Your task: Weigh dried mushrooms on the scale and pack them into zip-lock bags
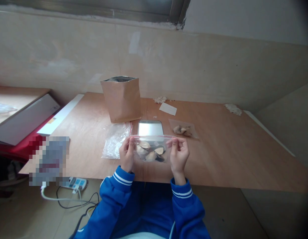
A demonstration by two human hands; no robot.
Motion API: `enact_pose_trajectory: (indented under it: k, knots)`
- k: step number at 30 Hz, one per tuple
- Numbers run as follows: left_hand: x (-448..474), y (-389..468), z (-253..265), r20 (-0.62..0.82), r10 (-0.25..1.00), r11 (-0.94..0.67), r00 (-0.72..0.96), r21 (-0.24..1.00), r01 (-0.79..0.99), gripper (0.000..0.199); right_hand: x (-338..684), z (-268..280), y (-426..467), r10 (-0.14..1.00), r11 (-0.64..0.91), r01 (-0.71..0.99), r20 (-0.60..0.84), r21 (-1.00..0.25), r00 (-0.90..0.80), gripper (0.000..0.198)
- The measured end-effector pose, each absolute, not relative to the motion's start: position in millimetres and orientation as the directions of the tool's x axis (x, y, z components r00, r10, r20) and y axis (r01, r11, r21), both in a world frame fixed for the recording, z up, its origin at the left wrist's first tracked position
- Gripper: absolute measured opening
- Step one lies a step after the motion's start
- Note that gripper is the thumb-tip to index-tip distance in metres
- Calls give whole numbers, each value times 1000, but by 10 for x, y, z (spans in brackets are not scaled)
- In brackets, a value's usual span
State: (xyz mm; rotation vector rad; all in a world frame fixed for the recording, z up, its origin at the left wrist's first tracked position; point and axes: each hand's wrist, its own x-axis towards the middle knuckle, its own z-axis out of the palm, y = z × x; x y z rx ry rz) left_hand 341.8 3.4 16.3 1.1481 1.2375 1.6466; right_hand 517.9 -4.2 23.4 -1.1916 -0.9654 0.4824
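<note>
A clear zip bag [151, 158] is spanning the gap between both hands near the front edge of the table [218, 149], its red-lined mouth running along the top; whether its base is touching the wood cannot be told. Inside, several pale, dark-edged pieces [144, 145] are lying in a loose heap.

Left hand [126, 154]: thumb and fingers are pinching the bag's upper left corner. Right hand [179, 154]: thumb and forefinger are pinching the upper right corner, the other fingers curling in. Blue sleeves [122, 179] with white stripes are covering both forearms.

Just beyond the bag, a flat device [150, 127] with a silvery top is lying on the table, its near end being hidden by the bag. Beside the left hand, clear plastic packaging [111, 141] is lying crumpled. To the right of the device, a second bag [183, 129] is lying flat, holding similar pieces. Behind the packaging, a brown pouch [122, 101] is standing upright, mouth gaping. Farther back, a white card [168, 108] is lying near whitish scraps [160, 99]. At far left, a pixelated item is overlapping the table edge; a power strip [80, 183] is showing below.
</note>
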Motion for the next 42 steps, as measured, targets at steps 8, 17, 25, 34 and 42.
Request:
enact_pose_trajectory:
  k: [8, 17, 25, 34, 42]
  knots:
    - [3389, 57, 10, 142, 947, -157, -289, 987, -29, 34, 5233, -169, -5, 862, 174, 72, 187, -982, 472, 37]
    - [3380, 68, -78, 58, 976, -84, -209, 989, -118, 33, 5242, -213, -57, 878, 116, 110, 154, -987, 453, 40]
    - [3361, 89, -206, 61, 984, -76, -168, 993, -85, 41, 5256, -225, -50, 834, 129, 146, 187, -981, 520, 43]
    - [3363, 64, -179, 79, 978, -87, -193, 996, -36, 36, 5242, -180, -77, 825, 133, 180, 209, -975, 525, 45]
    - [3379, 53, -149, 228, 948, -189, -223, 965, 181, 30, 5254, -285, -57, 743, 165, 276, 303, -947, 596, 39]
